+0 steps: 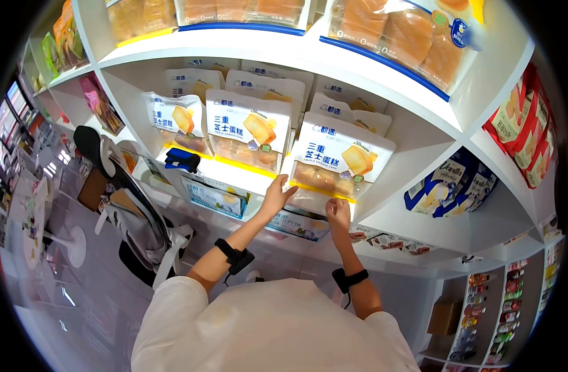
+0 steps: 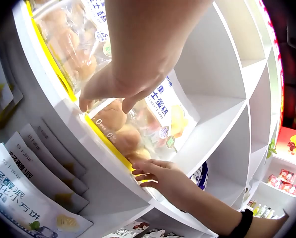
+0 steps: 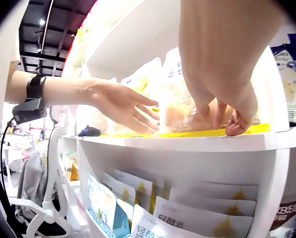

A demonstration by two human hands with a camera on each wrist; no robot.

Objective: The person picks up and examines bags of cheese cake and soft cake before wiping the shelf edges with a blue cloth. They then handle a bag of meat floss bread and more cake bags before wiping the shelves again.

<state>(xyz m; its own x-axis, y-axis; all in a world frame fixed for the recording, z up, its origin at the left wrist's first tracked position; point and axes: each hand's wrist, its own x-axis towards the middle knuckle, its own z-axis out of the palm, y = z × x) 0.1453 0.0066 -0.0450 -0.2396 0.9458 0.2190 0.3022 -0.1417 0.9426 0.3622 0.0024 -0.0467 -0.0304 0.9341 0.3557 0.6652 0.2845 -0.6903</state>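
A white-topped bag of triple cheese cake with a clear lower part stands at the front right of the lit shelf. At its lower left corner is my left hand, fingers extended and spread in the right wrist view. My right hand is at the lower right corner, its fingertips touching the yellow bottom edge with the fingers loosely bent. Between both hands, small wrapped cakes show through the clear front. Another cheese cake bag stands just left of my left hand.
More bags of the same kind stand behind in rows. The shelf's white front edge curves below the hands, with pale pouches underneath. A dark blue item lies at the left, above an office chair. Blue bags sit at right.
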